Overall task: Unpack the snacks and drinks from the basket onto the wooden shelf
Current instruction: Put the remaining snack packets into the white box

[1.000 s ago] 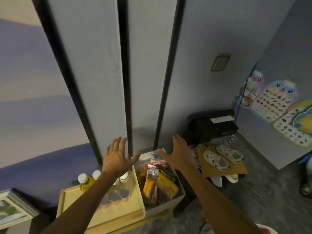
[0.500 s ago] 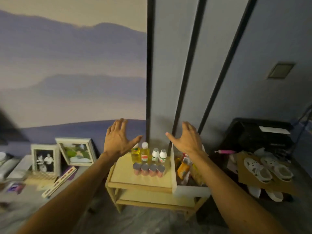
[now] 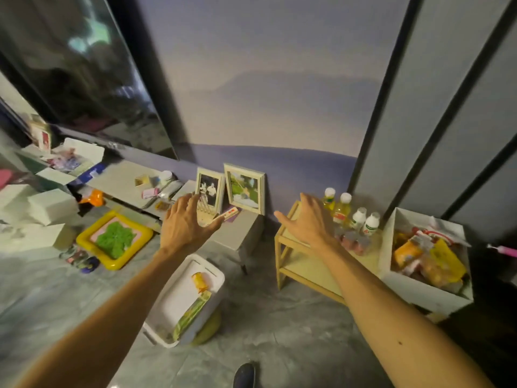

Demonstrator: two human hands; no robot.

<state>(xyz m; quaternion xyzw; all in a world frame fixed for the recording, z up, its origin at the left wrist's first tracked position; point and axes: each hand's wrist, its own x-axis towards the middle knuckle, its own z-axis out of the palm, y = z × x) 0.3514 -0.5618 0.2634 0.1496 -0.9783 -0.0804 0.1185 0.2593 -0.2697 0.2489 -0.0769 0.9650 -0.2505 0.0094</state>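
A white basket (image 3: 207,272) sits on the floor below my hands; a small orange bottle (image 3: 200,281) and a green-striped packet (image 3: 193,312) lie in it. The wooden shelf (image 3: 291,236) stands to the right with two yellow drink bottles (image 3: 335,207), two small white bottles (image 3: 363,221) and several small cups (image 3: 354,239) on top. My left hand (image 3: 186,224) is open, raised above the basket. My right hand (image 3: 309,219) is open over the shelf's left part. Neither holds anything.
A white bin (image 3: 419,287) packed with snack packets stands on the shelf's right end. Two picture frames (image 3: 244,189) lean on the wall on a low grey table (image 3: 240,233). A yellow tray with green filling (image 3: 114,239), white boxes (image 3: 42,208) and clutter lie left.
The view has swung left and down; the shelf and snack bin moved to the right of the frame and the floor basket came into sight. Both hands stay open and empty.
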